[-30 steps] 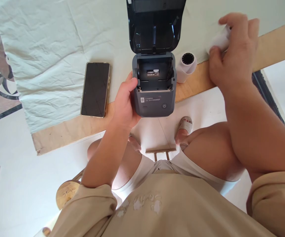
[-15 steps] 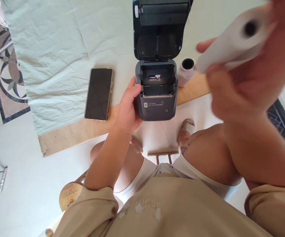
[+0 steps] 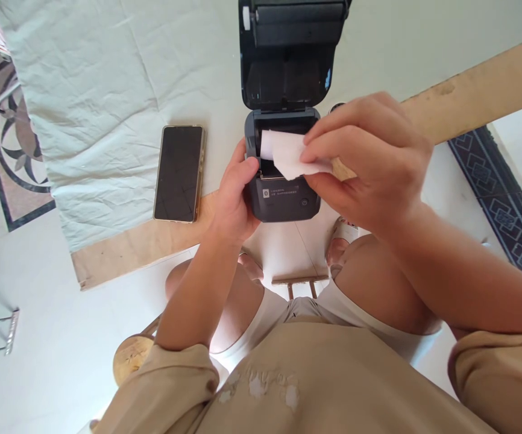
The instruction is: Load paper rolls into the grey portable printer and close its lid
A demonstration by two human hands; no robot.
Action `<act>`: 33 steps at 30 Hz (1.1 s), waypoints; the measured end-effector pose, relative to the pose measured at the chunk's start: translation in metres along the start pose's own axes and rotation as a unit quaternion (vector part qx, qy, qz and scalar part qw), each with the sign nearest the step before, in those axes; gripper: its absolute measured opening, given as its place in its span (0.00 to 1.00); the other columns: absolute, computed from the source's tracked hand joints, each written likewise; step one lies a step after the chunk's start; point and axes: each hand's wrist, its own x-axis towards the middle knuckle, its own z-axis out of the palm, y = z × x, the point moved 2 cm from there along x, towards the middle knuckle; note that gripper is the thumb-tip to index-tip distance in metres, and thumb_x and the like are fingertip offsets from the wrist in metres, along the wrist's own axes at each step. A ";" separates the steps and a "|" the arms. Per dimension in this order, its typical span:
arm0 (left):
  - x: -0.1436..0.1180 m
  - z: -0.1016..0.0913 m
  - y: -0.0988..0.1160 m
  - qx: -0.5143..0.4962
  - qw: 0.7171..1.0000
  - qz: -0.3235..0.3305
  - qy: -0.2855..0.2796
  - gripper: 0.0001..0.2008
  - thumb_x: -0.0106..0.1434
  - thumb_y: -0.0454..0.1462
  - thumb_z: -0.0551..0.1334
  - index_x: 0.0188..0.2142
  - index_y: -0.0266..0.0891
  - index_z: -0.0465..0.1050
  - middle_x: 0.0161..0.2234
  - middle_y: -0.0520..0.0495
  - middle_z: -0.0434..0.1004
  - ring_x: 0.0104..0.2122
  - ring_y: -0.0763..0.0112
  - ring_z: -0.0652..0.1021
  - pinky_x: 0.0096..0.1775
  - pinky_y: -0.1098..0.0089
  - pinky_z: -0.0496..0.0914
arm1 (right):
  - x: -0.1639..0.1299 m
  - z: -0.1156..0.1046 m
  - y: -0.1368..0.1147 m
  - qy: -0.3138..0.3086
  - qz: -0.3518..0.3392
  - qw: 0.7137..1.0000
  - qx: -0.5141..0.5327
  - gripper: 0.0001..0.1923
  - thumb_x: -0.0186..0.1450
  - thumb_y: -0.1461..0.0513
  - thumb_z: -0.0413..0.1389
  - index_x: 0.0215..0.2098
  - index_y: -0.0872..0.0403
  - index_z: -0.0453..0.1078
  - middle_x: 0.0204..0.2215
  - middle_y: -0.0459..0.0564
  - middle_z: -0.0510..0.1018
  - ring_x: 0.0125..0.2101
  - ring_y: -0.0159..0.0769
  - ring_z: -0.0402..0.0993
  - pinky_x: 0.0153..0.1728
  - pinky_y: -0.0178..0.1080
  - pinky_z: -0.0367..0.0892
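Observation:
My left hand (image 3: pixel 239 191) grips the left side of a small dark grey label printer (image 3: pixel 283 202), its thumb over the edge. The printer's black lid (image 3: pixel 288 66) is raised, with a roller across its inside. In my right hand (image 3: pixel 369 160) is a white paper roll (image 3: pixel 288 154), pinched at its right end and held at the printer's open compartment. A loose flap of paper hangs over the roll's front. How deep the roll sits in the compartment I cannot tell.
A dark-screened phone (image 3: pixel 179 173) lies on the pale green cloth (image 3: pixel 98 90) left of the printer. The table's bare wooden edge (image 3: pixel 129 250) runs in front. A wooden stool (image 3: pixel 131 358) stands at lower left. Behind my right hand, another object is mostly hidden.
My right hand has come down and left from the upper right, bringing the paper roll to the printer's compartment. My left hand still grips the printer, and the lid stays up.

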 end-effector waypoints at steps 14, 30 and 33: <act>-0.005 -0.009 -0.002 0.051 0.999 0.001 0.015 0.16 0.60 0.39 0.73 0.47 0.46 0.74 0.37 0.53 0.80 0.41 0.65 0.83 0.36 0.70 0.77 | -0.012 0.003 -0.010 -0.061 -0.091 0.993 0.051 0.07 0.69 0.65 0.57 0.33 0.47 0.70 0.33 0.38 0.80 0.45 0.33 0.78 0.44 0.45 0.65; -0.005 -0.011 0.000 0.074 0.997 0.025 -0.010 0.20 0.57 0.38 0.77 0.48 0.46 0.78 0.40 0.53 0.82 0.37 0.70 0.83 0.37 0.73 0.78 | -0.008 -0.018 0.013 0.001 0.204 0.954 0.218 0.23 0.74 0.59 0.51 0.66 0.38 0.62 0.67 0.47 0.63 0.60 0.39 0.75 0.26 0.30 0.73; -0.008 -0.008 0.001 0.078 0.997 0.014 -0.012 0.23 0.56 0.42 0.78 0.50 0.47 0.77 0.42 0.51 0.82 0.49 0.60 0.84 0.44 0.68 0.81 | -0.009 -0.014 0.010 -0.040 0.187 0.957 0.217 0.23 0.70 0.63 0.54 0.63 0.47 0.63 0.63 0.52 0.69 0.64 0.40 0.71 0.26 0.28 0.73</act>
